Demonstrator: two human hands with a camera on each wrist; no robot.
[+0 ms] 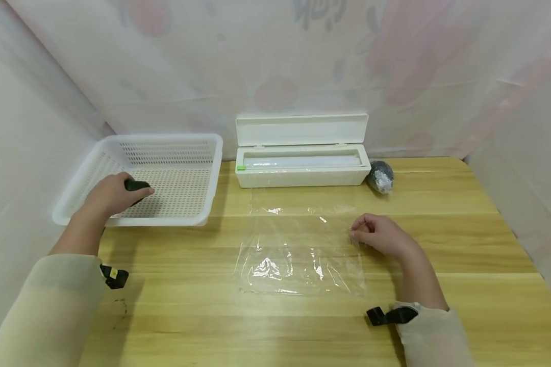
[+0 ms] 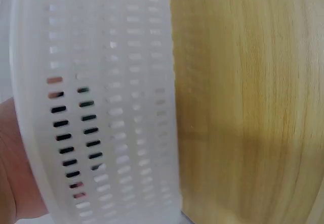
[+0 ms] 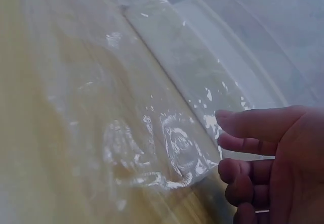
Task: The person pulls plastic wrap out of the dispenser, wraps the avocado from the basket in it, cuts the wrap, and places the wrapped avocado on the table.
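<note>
My left hand [image 1: 112,196] reaches into a white perforated basket [image 1: 165,221] and grips a dark green object [image 1: 136,185], which the fingers mostly hide. In the left wrist view the basket wall [image 2: 101,107] fills the frame, and something dark shows through its slots. A sheet of clear plastic film [image 1: 298,250] lies flat on the wooden table. My right hand [image 1: 376,235] rests at the film's right edge with its fingers loosely curled and holding nothing. In the right wrist view those fingers [image 3: 253,148] hover just beside the wrinkled film [image 3: 142,148].
An open white film dispenser box [image 1: 303,171] stands at the back centre, its lid up. A dark lump wrapped in film [image 1: 380,176] lies just right of it. Pale walls close in the table [image 1: 464,244] on three sides.
</note>
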